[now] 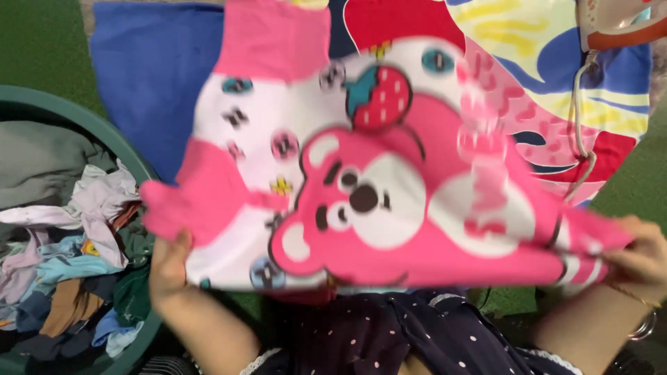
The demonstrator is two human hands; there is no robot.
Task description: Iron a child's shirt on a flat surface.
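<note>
A pink and white child's shirt [389, 173] with a pink bear and a strawberry printed on it is spread out in the air in front of me, blurred by motion. My left hand [169, 267] grips its lower left edge, thumb on top. My right hand [643, 260], with a bangle at the wrist, pinches the shirt's right corner. The shirt hides most of what lies under it.
A green tub [132, 160] full of mixed clothes stands at the left. A blue cloth [149, 76] and a colourful patterned cloth [556, 76] lie beneath on green matting. An iron [615, 24] with its cord sits at the top right. My dark dotted dress [389, 333] is below.
</note>
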